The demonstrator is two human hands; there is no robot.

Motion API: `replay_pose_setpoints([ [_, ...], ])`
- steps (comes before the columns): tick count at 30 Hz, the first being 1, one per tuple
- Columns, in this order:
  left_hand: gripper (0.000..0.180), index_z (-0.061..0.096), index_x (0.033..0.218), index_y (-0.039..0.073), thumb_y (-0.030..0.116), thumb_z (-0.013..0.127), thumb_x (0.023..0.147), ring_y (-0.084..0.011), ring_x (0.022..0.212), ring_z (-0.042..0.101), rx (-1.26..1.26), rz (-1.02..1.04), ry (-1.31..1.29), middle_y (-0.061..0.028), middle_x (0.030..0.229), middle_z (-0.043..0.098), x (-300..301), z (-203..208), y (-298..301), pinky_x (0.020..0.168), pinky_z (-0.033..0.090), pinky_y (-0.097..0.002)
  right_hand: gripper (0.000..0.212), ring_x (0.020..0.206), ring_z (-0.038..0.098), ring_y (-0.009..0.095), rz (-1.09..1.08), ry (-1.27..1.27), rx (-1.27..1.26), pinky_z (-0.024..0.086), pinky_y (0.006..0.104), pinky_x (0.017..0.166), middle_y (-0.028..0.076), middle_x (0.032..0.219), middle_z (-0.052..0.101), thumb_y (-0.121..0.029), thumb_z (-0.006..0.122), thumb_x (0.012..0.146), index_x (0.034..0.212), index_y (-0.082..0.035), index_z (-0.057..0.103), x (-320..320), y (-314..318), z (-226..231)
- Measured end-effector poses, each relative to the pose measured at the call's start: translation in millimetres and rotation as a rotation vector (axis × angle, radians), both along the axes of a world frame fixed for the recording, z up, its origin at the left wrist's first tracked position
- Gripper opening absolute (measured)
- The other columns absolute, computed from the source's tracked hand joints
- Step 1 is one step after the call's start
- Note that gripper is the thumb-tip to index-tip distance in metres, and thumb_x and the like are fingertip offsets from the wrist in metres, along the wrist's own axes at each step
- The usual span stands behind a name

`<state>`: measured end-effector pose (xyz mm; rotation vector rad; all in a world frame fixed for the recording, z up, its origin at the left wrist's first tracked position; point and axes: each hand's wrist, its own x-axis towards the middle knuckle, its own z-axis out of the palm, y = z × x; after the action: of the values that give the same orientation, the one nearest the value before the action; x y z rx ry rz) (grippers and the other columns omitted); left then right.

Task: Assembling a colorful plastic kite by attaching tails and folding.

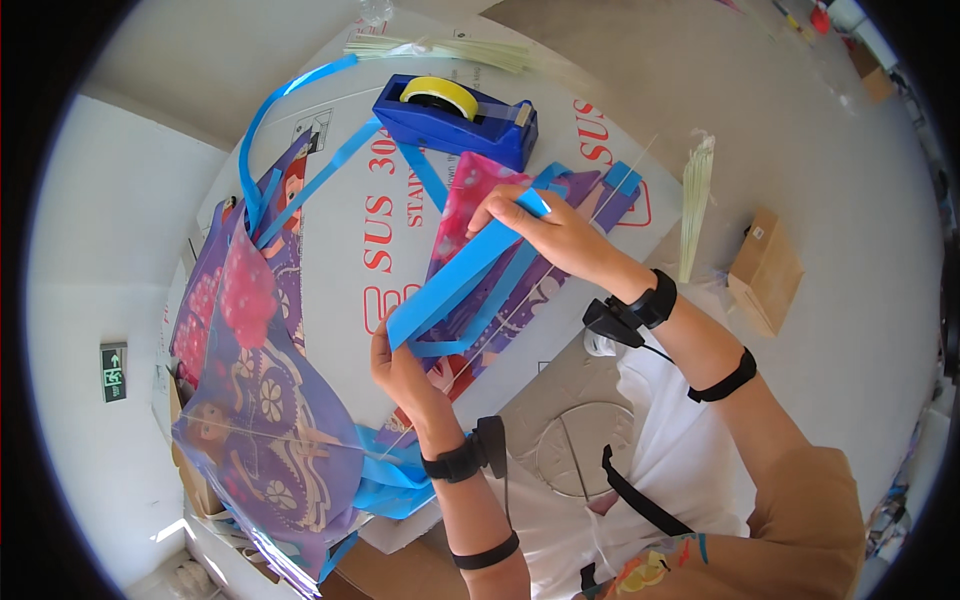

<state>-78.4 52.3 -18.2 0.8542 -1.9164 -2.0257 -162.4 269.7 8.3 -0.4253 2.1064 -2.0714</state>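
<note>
A broad, flat blue ribbon (455, 278) is stretched slantwise between my hands. Closed on its near left end is my left hand (405, 385), the thumb and fingers partly behind the ribbon. My right hand (540, 232) pinches the far right end, thumb on top. Beneath lies a purple and pink printed kite (520, 310) with a thin rod along it and more blue strips over it. A second printed kite (285, 420) with blue tails lies to the left. Just beyond my right hand stands a blue tape dispenser (455, 125) holding a yellow roll.
The table (345, 240) has a pale covering with red lettering. Bundles of thin pale sticks lie at its far edge (440, 50) and right edge (697, 205). Crumpled blue strips (395, 485) hang near the front edge. A cardboard box (766, 270) sits on the floor at right.
</note>
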Motion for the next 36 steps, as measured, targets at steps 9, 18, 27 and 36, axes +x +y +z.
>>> replay_pose_setpoints([
  [9,0.039,0.065,0.118,-0.003,0.028,0.043,0.108,-0.0255,0.106,0.066,0.076,-0.056,0.089,-0.0145,0.117,0.067,-11,15,1,0.092,0.052,-0.0366,0.044,0.092,0.064,0.01,0.129,-0.086,-0.175,0.047,0.0255,0.074,0.003,0.104,0.069,-0.046,0.052,0.104,0.116,-0.005,0.065,4,21,-26],
  [18,0.039,0.054,0.132,-0.001,0.025,0.038,0.108,-0.0317,0.118,0.059,0.573,0.176,-0.033,-0.0145,0.128,0.061,-39,20,-3,0.106,0.044,-0.0504,0.013,0.079,0.066,0.023,0.241,0.597,0.407,0.052,0.0351,0.067,0.005,0.081,0.062,-0.019,0.067,0.089,0.088,-0.008,0.061,42,-1,-59],
  [27,0.035,0.052,0.133,-0.001,0.013,0.033,0.108,-0.0321,0.125,0.056,0.995,0.193,-0.075,-0.0178,0.131,0.06,-62,29,-6,0.106,0.047,-0.0474,0.031,0.083,0.068,0.017,0.153,1.03,0.619,0.05,0.0305,0.063,0.002,0.087,0.069,-0.018,0.066,0.082,0.11,-0.008,0.07,73,-35,-97],
  [36,0.034,0.051,0.132,-0.001,0.016,0.037,0.106,-0.0335,0.124,0.056,0.801,0.026,-0.005,-0.0172,0.129,0.06,-88,53,8,0.106,0.047,-0.0482,0.018,0.074,0.067,0.018,0.142,1.004,0.557,0.048,0.0305,0.058,-0.001,0.078,0.064,-0.019,0.067,0.084,0.1,-0.01,0.066,71,-31,-86],
])
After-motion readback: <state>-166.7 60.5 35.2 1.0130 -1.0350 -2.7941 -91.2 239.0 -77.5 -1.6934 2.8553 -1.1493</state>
